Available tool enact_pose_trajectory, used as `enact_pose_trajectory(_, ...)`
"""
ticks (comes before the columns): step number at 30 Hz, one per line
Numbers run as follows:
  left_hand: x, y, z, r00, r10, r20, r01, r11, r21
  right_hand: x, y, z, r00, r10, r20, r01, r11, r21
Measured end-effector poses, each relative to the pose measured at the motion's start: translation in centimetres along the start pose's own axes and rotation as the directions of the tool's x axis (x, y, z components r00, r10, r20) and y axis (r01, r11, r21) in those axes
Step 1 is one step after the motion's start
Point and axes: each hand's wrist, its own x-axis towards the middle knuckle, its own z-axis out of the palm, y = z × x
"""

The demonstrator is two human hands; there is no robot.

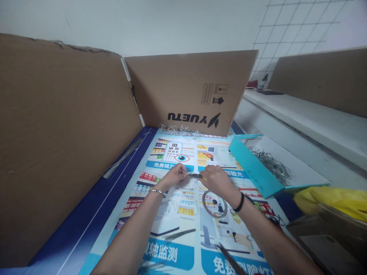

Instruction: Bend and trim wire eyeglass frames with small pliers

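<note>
My right hand (219,180) is closed around a small pair of pliers (196,175) with yellow on the handle, its dark jaws pointing left. Fingertips of my left hand (177,174) are pinched together at the jaws, on what looks like a thin wire (189,172); its full shape is too fine to make out. Below my right hand lies a round coil (203,206) of greyish wire or tape. Closer to me are a bundle of thin straight wires (180,234) and a dark pointed tool (231,259), perhaps scissors, partly cut off by the frame.
A teal-and-white box (252,168) at the right holds tangled wire pieces (271,164). Small wire bits (177,129) are heaped by the back cardboard panel (183,88). Another cardboard panel (57,145) stands at left, thin strips (123,158) beside it. Yellow plastic (332,198) sits at right.
</note>
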Motion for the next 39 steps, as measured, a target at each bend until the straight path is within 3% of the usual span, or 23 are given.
enact_pose_trajectory(14, -0.1, 0.1, -0.2, 1.000, -0.008, 0.027, 0.007, 1.000, 0.013, 0.0, 0.1, -0.6, 0.979, -0.177, -0.097, 0.165, 0.979, -0.118)
enact_pose_trajectory(39, -0.5, 1.1, -0.1, 0.997, -0.073, 0.033, 0.075, 0.993, -0.091, -0.1, 0.0, -0.1, 0.986, -0.153, -0.068, 0.147, 0.986, -0.084)
